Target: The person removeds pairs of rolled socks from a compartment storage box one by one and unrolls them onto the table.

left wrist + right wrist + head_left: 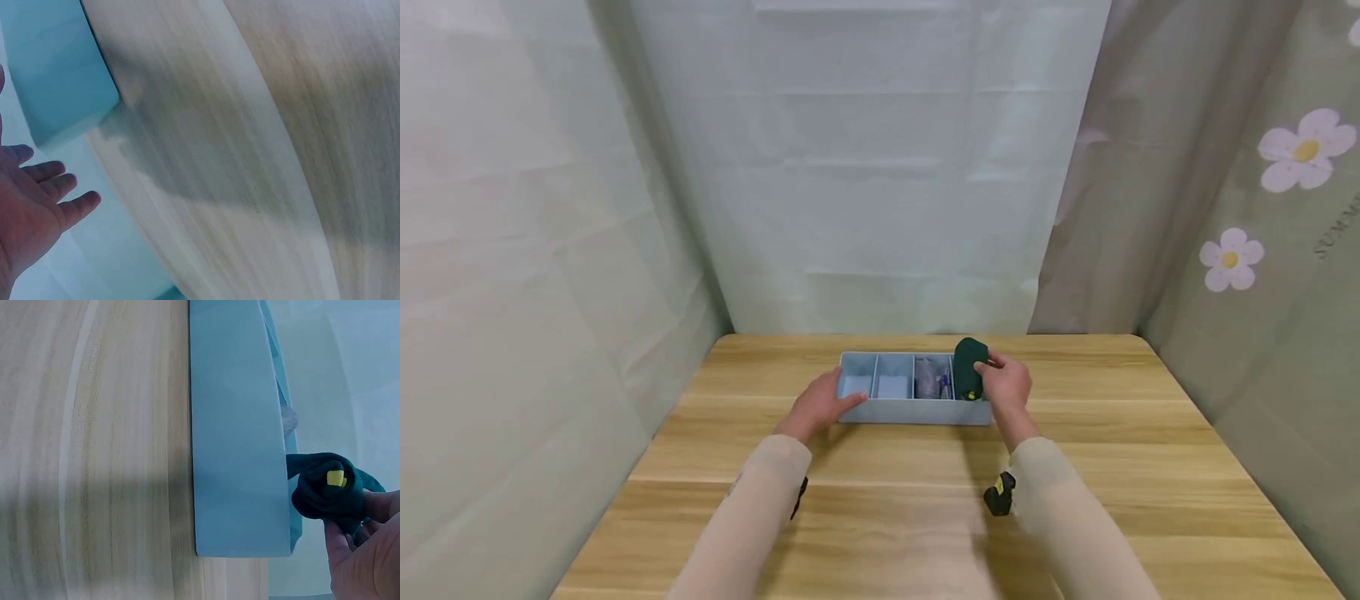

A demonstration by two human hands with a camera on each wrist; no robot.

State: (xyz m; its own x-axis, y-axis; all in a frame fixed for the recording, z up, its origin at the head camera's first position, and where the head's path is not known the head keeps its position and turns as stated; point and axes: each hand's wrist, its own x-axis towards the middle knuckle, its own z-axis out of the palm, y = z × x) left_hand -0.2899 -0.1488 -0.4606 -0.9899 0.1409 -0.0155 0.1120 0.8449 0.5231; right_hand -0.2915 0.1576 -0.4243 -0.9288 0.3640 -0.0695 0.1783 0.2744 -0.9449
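On the table [887, 500], the divided box [910, 412] has the left hand [820, 404], fingers extended, at its left end, while the right hand [1009, 385] pinches the green cloth [968, 365] over its right end, seemingly seating it, which calls for lowering next.

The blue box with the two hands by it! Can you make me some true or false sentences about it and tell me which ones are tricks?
1. The blue box is split into four. True.
2. The left hand is at the box's left end. True.
3. The left hand is holding the green bundle. False: the right hand holds the green bundle.
4. The green bundle has a yellow tag. True.
5. The third section from the left has nothing in it. False: a greyish bundle is inside.
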